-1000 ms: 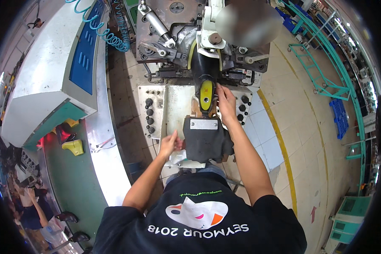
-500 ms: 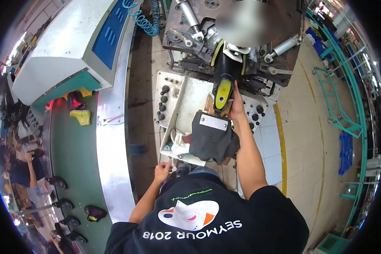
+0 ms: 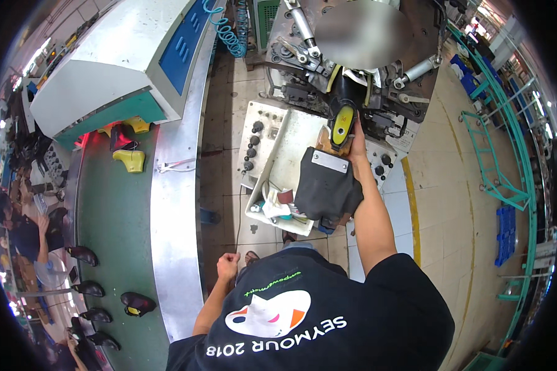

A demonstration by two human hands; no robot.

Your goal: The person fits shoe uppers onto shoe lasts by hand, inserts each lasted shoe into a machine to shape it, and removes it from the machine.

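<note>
A black shoe upper on a yellow last [image 3: 342, 127] sits with its far end in the clamping parts of a machine [image 3: 408, 86]. Along its right side lies my right hand [image 3: 358, 146], gripping it near the heel, with some fingers hidden behind it. Just nearer to me is a black cloth-covered block [image 3: 328, 188] with a metal plate on top; my right forearm passes beside it. My left hand [image 3: 228, 264] is low at my left side, curled closed with nothing seen in it, apart from the machine.
A white tray [image 3: 260, 213] with a cloth and small items stands left of the block, beside a knob panel [image 3: 251, 145]. Farther left runs a green conveyor [image 3: 114, 235] with a metal edge, carrying several shoes [image 3: 138, 304] under a white machine housing [image 3: 105, 80]. Green racks stand at right.
The view has shifted, so the machine appears farther right. My left hand has dropped away from the tray's near corner, while my right hand stays on the shoe upper.
</note>
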